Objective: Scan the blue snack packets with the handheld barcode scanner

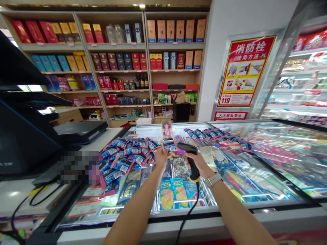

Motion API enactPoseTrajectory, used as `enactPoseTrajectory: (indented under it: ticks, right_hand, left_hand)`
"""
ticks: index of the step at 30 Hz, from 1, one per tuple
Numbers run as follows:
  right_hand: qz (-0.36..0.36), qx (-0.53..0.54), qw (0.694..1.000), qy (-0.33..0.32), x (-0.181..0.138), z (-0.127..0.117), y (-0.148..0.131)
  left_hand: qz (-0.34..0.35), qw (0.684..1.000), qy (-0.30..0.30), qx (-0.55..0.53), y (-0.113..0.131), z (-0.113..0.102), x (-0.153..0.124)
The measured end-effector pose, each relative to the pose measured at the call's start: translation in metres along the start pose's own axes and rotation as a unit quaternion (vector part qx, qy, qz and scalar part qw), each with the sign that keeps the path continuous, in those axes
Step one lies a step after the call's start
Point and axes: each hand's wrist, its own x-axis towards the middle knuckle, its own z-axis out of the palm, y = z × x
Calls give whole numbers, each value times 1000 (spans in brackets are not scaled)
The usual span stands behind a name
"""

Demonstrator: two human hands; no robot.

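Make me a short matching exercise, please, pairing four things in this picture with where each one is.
Things
1. black handheld barcode scanner with a cable
2. small blue-and-pink plastic packet
3. light grey band
4. red rectangular poster with a yellow border

Places
A. mounted on the white wall
B. at the fingers of the left hand
C. gripped in the right hand
D. worn around the wrist of the right arm

Right pairs: 1-C, 2-B, 3-D, 4-A
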Motion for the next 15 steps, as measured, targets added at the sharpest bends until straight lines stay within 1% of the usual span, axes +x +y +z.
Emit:
enactPoseTrajectory:
  ticks: [3,6,10,15]
  right_hand:
    - [-10,-82,996,-23,-5,0,-1]
    - [-18,-134,990,-37,-6,0,-2]
    - [-9,-150,988,-38,-7,-2,-4]
    - [2,-151,988,-37,-6,-3,-4]
  left_hand:
    - [5,1000,9,-1,-1,0,0]
    - [1,1000,17,7,-2,1,-1]
    - [-2,1000,26,12,-2,2,-2]
    - [14,1000,20,8,-3,1,-2]
